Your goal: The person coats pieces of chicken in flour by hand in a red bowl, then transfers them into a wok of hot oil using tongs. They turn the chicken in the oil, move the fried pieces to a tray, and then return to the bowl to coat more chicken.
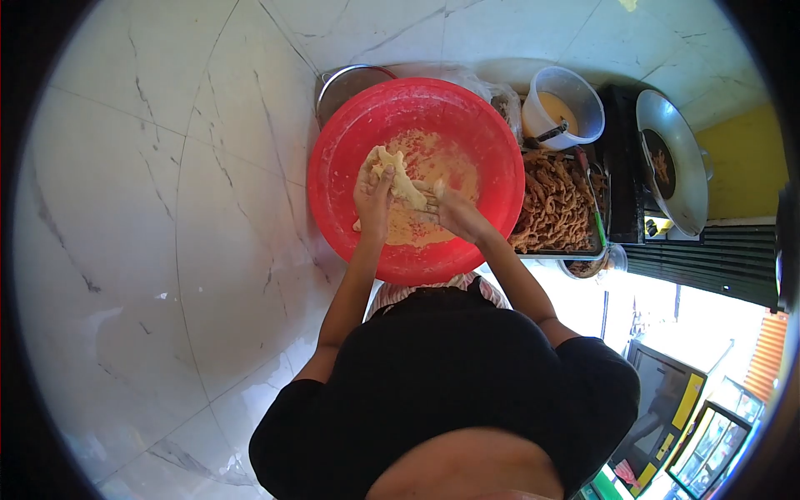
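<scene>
Over a wide red basin (333,192), my left hand (372,200) grips a pale, flour-coated strip (402,179), its thumb lying across the near side. The strip looks soft and slants down to the right; what is under the coating I cannot make out. My right hand (460,215) is closed at the strip's lower end, its fingers white with flour. Loose yellowish flour (429,154) covers much of the basin's floor beneath both hands. A small pale piece by my left wrist is partly hidden.
Right of the basin, a tray of brown fried strips (554,204) holds green-handled tongs (599,225). Behind it stands a white bucket of batter (560,108). Farther right, a large metal wok (671,158) with dark oil sits on a black stove (623,167). A tiled wall (167,208) fills the left.
</scene>
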`<action>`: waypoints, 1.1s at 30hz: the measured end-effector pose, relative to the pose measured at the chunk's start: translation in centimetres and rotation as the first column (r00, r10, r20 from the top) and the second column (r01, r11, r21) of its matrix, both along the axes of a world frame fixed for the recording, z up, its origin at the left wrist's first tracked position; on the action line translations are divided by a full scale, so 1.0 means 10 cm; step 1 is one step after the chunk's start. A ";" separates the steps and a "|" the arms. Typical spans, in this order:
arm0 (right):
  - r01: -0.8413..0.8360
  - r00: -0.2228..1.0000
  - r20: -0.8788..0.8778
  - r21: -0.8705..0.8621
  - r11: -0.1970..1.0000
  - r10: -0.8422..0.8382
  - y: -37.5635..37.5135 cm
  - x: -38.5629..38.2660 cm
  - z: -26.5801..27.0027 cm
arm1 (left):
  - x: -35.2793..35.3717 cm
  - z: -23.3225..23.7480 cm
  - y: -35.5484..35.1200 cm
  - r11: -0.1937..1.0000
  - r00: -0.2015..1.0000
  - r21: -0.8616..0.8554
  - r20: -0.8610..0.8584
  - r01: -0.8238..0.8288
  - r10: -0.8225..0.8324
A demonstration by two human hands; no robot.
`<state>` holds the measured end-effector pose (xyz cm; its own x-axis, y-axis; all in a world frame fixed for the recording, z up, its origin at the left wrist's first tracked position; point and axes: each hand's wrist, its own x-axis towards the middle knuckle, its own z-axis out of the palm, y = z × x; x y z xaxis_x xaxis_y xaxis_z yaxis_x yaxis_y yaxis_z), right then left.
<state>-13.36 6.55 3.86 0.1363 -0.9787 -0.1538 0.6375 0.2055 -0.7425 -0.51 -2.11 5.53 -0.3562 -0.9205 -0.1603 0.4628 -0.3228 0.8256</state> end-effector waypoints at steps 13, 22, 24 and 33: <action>0.066 0.793 0.575 0.252 0.966 -0.204 -0.15 0.21 -0.15 | -0.15 -0.06 0.23 0.945 0.990 -0.326 0.119 -0.034 0.077; -0.007 0.930 0.358 0.233 0.973 -0.079 -0.13 0.10 -0.20 | -0.15 0.07 0.23 0.915 0.966 -0.393 0.193 -0.085 0.173; 0.023 0.999 0.042 0.232 0.972 -0.034 -0.10 0.08 -0.24 | -0.17 0.04 0.19 0.917 0.976 -0.381 0.126 -0.119 0.179; 0.160 0.897 -0.421 0.015 0.987 -0.139 0.01 -0.06 -0.33 | -0.08 0.05 0.00 0.928 0.979 -0.321 0.133 0.188 -0.153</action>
<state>-13.97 6.65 0.58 -0.0975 -0.9726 -0.2111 0.2974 0.1739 -0.9388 -1.32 -2.11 6.00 -0.5104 -0.8543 0.0981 0.3314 -0.0901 0.9392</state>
